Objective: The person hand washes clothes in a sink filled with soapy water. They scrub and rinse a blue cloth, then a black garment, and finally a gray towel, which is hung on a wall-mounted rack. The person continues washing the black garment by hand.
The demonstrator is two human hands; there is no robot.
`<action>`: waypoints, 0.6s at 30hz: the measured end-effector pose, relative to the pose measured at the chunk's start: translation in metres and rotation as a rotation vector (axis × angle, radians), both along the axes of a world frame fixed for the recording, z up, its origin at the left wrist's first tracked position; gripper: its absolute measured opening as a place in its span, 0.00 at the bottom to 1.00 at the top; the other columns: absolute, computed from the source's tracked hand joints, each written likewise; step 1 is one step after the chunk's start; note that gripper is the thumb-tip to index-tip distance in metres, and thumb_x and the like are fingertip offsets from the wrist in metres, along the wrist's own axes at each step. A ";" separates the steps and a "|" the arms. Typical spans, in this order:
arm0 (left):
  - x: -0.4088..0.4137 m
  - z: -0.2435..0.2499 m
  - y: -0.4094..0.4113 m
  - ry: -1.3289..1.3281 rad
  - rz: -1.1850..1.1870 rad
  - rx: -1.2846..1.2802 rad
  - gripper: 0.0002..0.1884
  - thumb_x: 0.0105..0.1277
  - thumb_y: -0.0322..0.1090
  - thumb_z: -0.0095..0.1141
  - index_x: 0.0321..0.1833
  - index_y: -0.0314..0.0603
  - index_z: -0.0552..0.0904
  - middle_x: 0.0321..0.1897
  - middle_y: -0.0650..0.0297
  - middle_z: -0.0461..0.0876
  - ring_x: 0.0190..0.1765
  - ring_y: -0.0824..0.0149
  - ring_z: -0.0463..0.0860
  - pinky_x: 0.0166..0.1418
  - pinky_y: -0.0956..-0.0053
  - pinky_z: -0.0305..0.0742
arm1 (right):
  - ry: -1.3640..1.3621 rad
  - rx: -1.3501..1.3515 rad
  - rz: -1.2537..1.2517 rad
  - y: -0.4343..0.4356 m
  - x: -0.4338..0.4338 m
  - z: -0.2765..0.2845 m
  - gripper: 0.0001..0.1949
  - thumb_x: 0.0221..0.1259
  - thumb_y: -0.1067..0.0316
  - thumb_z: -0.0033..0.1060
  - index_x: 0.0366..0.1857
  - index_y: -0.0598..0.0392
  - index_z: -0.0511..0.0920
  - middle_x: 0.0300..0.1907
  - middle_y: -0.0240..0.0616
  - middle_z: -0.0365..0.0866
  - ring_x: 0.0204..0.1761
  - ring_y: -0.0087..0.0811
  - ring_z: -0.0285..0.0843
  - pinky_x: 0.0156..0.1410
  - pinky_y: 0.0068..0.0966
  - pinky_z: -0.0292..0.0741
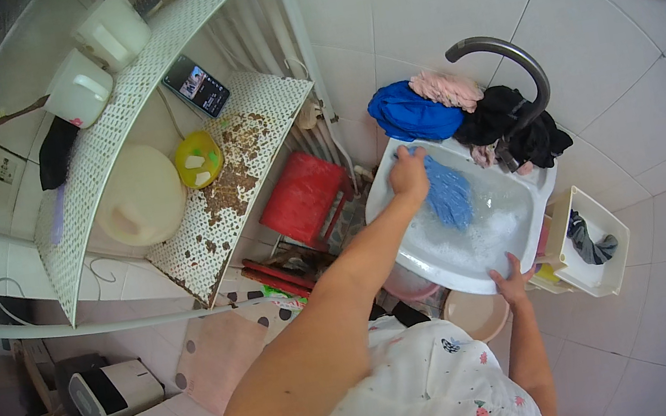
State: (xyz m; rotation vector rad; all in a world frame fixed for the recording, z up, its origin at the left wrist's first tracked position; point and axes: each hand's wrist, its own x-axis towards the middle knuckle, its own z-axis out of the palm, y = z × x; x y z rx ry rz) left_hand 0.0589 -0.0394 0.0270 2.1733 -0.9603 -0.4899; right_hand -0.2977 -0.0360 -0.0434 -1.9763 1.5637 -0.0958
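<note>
My left hand [410, 176] grips one end of a wet light-blue cloth [449, 193] at the left side of a white washbasin [448, 273]. Sudsy water lies in the basin, and the cloth spreads from my fingers into it. At the near right corner, my right hand [512, 279] rests on the rim with thumb and fingers apart. A dark curved faucet [529, 62] rises at the back. Around its base lies black fabric [498, 113], beside a bundled royal-blue cloth [412, 110] and a pink textured cloth [447, 90].
A cream plastic bin [617, 248] with a dark gray sock [592, 242] is right of the basin. Below stands a beige tub [476, 314]. A red stool [305, 196] is at the left, near a rusty white perforated shelf [281, 89] holding a phone [197, 87] and a yellow bowl [199, 159].
</note>
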 end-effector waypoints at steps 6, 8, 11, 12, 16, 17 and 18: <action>-0.097 -0.014 0.020 -0.055 -0.603 -0.045 0.18 0.60 0.33 0.56 0.54 0.49 0.78 0.50 0.47 0.76 0.49 0.47 0.81 0.55 0.57 0.76 | -0.106 0.025 -0.109 0.001 -0.006 0.002 0.42 0.43 0.50 0.76 0.67 0.44 0.65 0.71 0.66 0.28 0.73 0.60 0.31 0.79 0.42 0.39; -0.070 -0.012 0.015 0.002 -0.476 0.011 0.24 0.48 0.25 0.62 0.53 0.51 0.81 0.53 0.50 0.74 0.57 0.47 0.76 0.59 0.57 0.73 | -0.167 -0.006 -0.069 0.004 -0.003 0.000 0.42 0.44 0.48 0.76 0.67 0.48 0.65 0.72 0.70 0.34 0.74 0.62 0.23 0.79 0.48 0.31; -0.011 -0.002 0.002 0.110 0.007 -0.007 0.25 0.49 0.25 0.63 0.54 0.50 0.80 0.56 0.49 0.72 0.56 0.46 0.76 0.57 0.56 0.74 | -0.115 -0.062 -0.061 0.004 -0.005 -0.005 0.40 0.44 0.53 0.77 0.66 0.42 0.66 0.71 0.64 0.24 0.72 0.59 0.36 0.78 0.37 0.46; -0.007 0.018 0.006 0.132 0.112 -0.019 0.25 0.49 0.26 0.64 0.54 0.50 0.80 0.56 0.49 0.72 0.56 0.46 0.76 0.57 0.56 0.74 | -0.093 -0.050 -0.055 0.004 -0.002 -0.003 0.40 0.44 0.53 0.77 0.66 0.42 0.66 0.71 0.64 0.24 0.72 0.60 0.36 0.78 0.37 0.46; -0.077 -0.018 0.017 0.026 -0.136 0.082 0.26 0.49 0.25 0.63 0.55 0.52 0.79 0.56 0.50 0.73 0.60 0.47 0.74 0.61 0.60 0.72 | -0.068 -0.007 -0.045 0.003 0.001 0.000 0.41 0.45 0.52 0.77 0.66 0.42 0.66 0.70 0.65 0.24 0.73 0.61 0.33 0.78 0.39 0.46; -0.085 -0.018 0.019 0.110 -0.263 0.078 0.26 0.48 0.25 0.64 0.54 0.51 0.80 0.56 0.50 0.73 0.60 0.48 0.74 0.62 0.61 0.72 | -0.073 -0.001 -0.058 0.002 -0.004 -0.001 0.41 0.45 0.51 0.77 0.66 0.42 0.66 0.70 0.66 0.24 0.73 0.61 0.33 0.78 0.39 0.46; -0.091 -0.013 0.021 0.189 -0.384 0.077 0.26 0.48 0.26 0.64 0.54 0.51 0.80 0.56 0.49 0.74 0.60 0.48 0.74 0.62 0.62 0.72 | -0.075 -0.003 -0.053 0.001 -0.006 -0.002 0.41 0.45 0.51 0.77 0.67 0.42 0.65 0.70 0.67 0.23 0.73 0.61 0.32 0.78 0.39 0.46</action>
